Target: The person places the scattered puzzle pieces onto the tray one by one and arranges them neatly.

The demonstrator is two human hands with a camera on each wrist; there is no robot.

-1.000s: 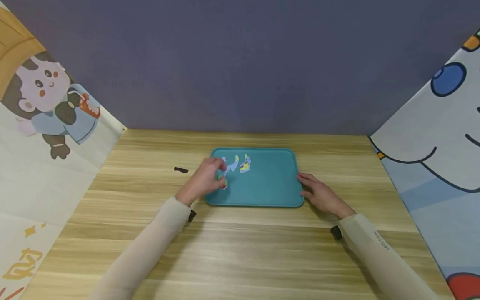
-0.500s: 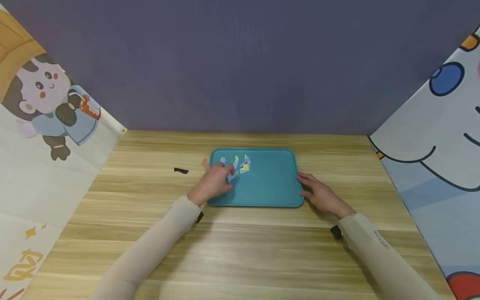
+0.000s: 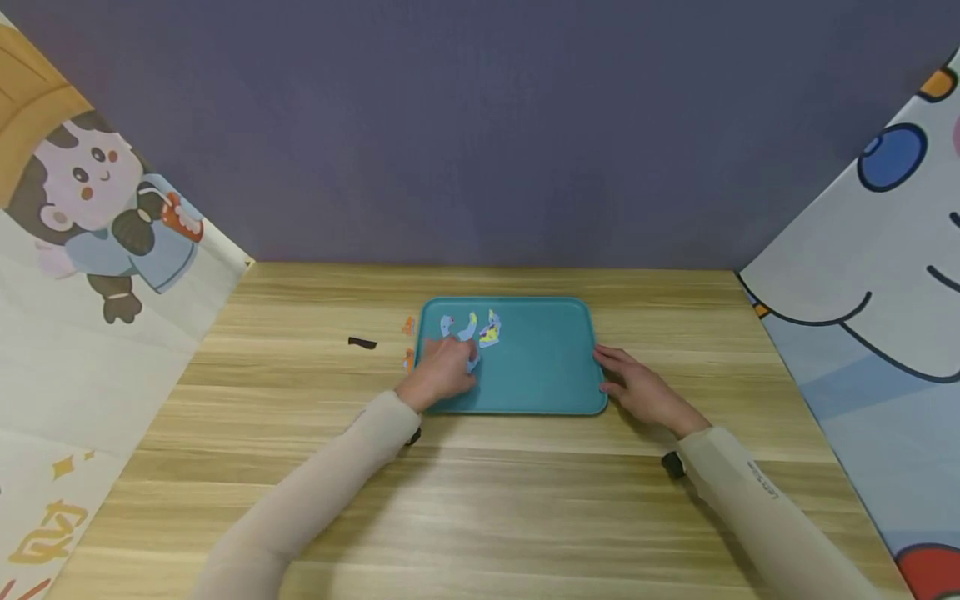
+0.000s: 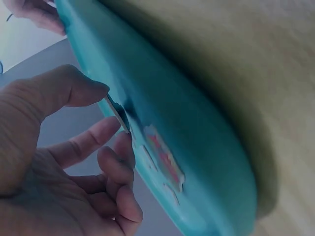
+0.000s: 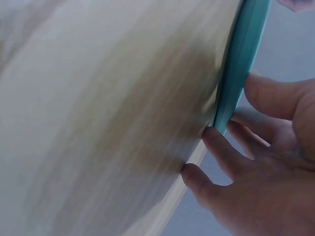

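Note:
My left hand (image 3: pixel 446 368) is over the left part of the teal tray (image 3: pixel 536 367). In the left wrist view, its thumb and fingers pinch a thin flat puzzle piece (image 4: pixel 117 113), seen edge-on just above the tray. More flat pieces lie on the tray: a small pale blue piece (image 3: pixel 447 324), a curved blue-and-yellow piece (image 3: pixel 469 326) and a yellow-and-blue piece (image 3: pixel 491 328). A reddish patterned piece (image 4: pixel 165 160) shows on the tray in the left wrist view. My right hand (image 3: pixel 637 387) touches the tray's right edge with loosely extended fingers and thumb.
Two small orange pieces, an upper orange piece (image 3: pixel 408 326) and a lower orange piece (image 3: pixel 408 360), lie on the wooden table (image 3: pixel 480 500) left of the tray. Farther left is a dark brown strip (image 3: pixel 362 342). A dark wall (image 3: pixel 480 133) stands behind the table.
My left hand has moved right and slightly toward me over the tray, uncovering the orange pieces by the tray's left edge. My right hand stays at the tray's edge.

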